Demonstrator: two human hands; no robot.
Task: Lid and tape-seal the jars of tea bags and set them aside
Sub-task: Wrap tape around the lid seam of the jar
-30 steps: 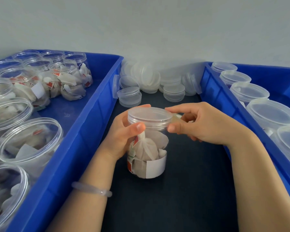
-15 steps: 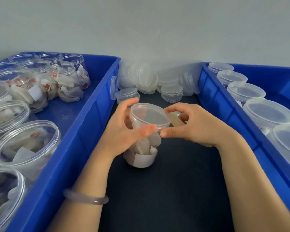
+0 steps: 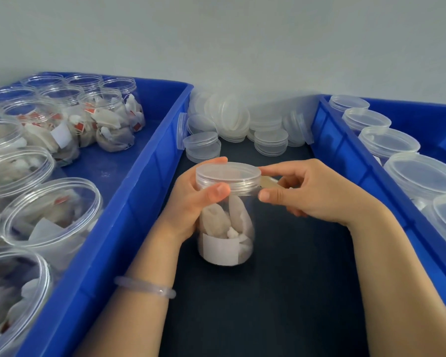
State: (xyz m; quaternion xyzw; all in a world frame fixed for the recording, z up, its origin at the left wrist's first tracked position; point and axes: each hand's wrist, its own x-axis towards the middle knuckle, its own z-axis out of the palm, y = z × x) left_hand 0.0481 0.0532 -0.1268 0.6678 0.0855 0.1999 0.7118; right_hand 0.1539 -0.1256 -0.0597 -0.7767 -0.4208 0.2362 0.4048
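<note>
A clear plastic jar (image 3: 225,228) of white tea bags stands upright on the dark table between two blue bins, with a clear lid (image 3: 227,177) on its mouth. My left hand (image 3: 193,202) grips the jar at its neck, thumb across the lid's skirt. My right hand (image 3: 307,194) sits just right of the lid and holds a small roll of clear tape (image 3: 268,182). Its thumb and forefinger pinch the tape against the lid's side.
The left blue bin (image 3: 139,181) holds several open jars of tea bags (image 3: 106,122). The right blue bin (image 3: 345,155) holds several lidded jars (image 3: 422,176). Loose clear lids (image 3: 229,119) are piled at the back of the dark table (image 3: 281,292), against the wall.
The jar was tilted toward me half a second ago and now stands upright again, a little nearer. Both hands stayed at the lid, the right one still at its right side.
</note>
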